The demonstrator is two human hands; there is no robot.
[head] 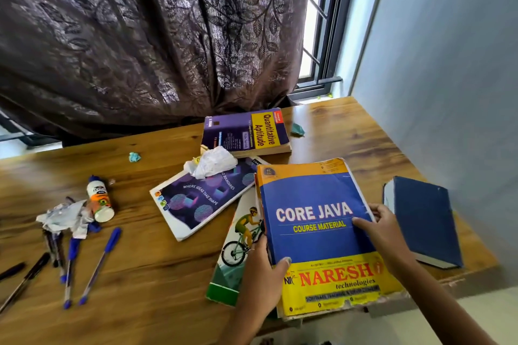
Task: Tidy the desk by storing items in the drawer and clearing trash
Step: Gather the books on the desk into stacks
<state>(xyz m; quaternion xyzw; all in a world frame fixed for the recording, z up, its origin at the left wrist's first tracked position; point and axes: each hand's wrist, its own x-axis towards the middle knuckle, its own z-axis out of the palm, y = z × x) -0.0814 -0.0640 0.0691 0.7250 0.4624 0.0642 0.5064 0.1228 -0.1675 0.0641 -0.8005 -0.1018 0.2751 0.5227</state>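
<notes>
The head camera looks forward and down, close over the wooden desk [168,274].

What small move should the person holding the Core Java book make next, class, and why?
Probably lift the Core Java book clear: the left hand and right hand already grip its edges, and it overlaps the cyclist book.

The desk [157,274] is glossy, grained wood. On it, the Core Java book [322,232] has a glossy paper cover, frayed at its near edge. Behind the desk hangs a sheeny leaf-patterned cloth curtain [140,36].
</notes>
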